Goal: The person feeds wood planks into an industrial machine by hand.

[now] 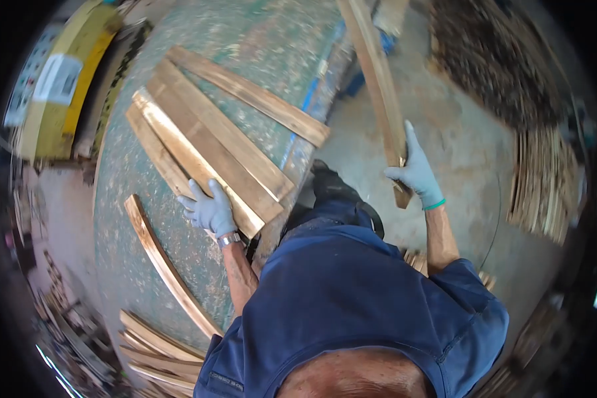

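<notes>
My right hand [420, 174], in a pale grey glove, is closed round the near end of a long wooden board [378, 83]. This board is held off the right side of the worktable and runs away toward the top of the view. On the green, dust-marked worktable [272, 33], my left hand [211, 209], gloved alike, lies with its fingers spread on a row of wooden boards [202, 156] set side by side. Beyond that row, a separate wooden strip [252, 96] lies at an angle, its near end at the table edge.
A single wooden strip [169, 265] lies left of my arm, with several more strips [159, 351] stacked nearer my body. Wood stacks [544, 182] stand on the floor at right, below a dark pile [491, 60]. A yellow machine [69, 79] stands at upper left.
</notes>
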`<state>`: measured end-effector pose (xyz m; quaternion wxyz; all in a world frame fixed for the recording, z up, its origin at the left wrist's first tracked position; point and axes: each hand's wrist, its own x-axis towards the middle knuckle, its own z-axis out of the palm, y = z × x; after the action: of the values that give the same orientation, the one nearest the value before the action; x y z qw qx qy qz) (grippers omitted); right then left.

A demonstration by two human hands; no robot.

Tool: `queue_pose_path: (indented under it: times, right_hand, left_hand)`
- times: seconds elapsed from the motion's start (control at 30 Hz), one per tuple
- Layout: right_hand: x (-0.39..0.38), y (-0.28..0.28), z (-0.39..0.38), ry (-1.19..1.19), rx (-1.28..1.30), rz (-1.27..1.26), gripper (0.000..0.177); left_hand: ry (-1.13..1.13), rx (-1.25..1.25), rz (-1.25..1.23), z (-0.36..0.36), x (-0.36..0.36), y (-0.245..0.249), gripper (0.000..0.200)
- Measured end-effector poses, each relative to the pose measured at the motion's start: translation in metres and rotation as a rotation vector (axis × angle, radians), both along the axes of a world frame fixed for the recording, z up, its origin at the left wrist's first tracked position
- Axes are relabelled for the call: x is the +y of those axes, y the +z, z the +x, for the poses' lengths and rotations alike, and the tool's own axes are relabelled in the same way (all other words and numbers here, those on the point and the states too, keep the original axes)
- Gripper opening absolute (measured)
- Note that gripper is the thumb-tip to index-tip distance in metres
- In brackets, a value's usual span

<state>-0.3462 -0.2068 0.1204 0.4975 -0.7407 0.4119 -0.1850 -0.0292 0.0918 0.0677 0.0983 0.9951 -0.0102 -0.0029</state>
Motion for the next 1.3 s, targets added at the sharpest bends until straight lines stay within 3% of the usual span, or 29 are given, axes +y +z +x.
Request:
queue_pose_path:
  times: [0.03,0.13,0.23,0.33,0.43,0.67,0.77,0.9,0.93,1.0,1.03,1.13,1.23,1.3]
  right_hand:
    - [0.009,-0.009,-0.029,-0.059,0.205,-0.135,0.097]
    - [0.066,-0.068,-0.122,-0.380,0.349,-0.031,0.087]
    - [0.110,-0.117,-0.203,-0.466,0.706,-0.133,0.077]
    - [0.123,-0.137,-0.258,-0.328,0.944,0.023,0.067]
    - [0.118,-0.147,-0.267,-0.036,1.113,0.141,0.060]
    - [0.091,-0.225,-0.213,0.505,0.931,-0.011,0.048]
    - [0.087,-0.245,-0.132,0.694,0.925,0.009,0.043]
    - [0.104,-0.250,-0.010,0.721,0.730,-0.090,0.043]
    - [0.112,-0.275,0.016,0.746,0.688,-0.085,0.044]
    - [0.131,-0.304,0.066,0.820,0.626,-0.219,0.069]
    - [0.143,-0.306,0.077,0.726,0.489,-0.541,0.075]
    - [0.148,-0.285,0.124,0.513,0.632,-0.507,0.066]
    - [0.142,-0.253,0.098,0.609,0.551,-0.140,0.057]
    - [0.149,-0.275,0.051,0.601,0.421,-0.093,0.046]
  left_hand:
    - [-0.017,-0.001,0.000,0.002,0.003,-0.002,0.068]
    - [-0.056,-0.016,0.043,0.007,0.006,-0.006,0.070]
    - [-0.075,0.003,0.045,0.006,0.001,0.004,0.071]
    - [-0.106,0.003,0.041,0.009,0.003,0.002,0.071]
    - [-0.190,-0.009,0.040,0.012,0.016,0.000,0.071]
    - [-0.156,-0.009,0.078,0.009,0.005,0.001,0.072]
    - [-0.172,-0.039,0.042,0.010,0.010,-0.004,0.071]
    - [-0.154,-0.043,0.028,0.005,0.006,0.000,0.071]
    - [-0.148,-0.051,0.023,0.006,0.006,-0.001,0.071]
    - [-0.145,-0.058,0.019,0.008,0.008,-0.006,0.071]
    - [-0.163,-0.064,-0.003,0.009,0.010,-0.006,0.071]
    - [-0.148,-0.058,0.017,0.007,0.007,-0.004,0.073]
    - [-0.141,-0.051,-0.010,0.007,0.007,-0.006,0.073]
    - [-0.122,-0.025,-0.028,0.006,0.004,-0.003,0.073]
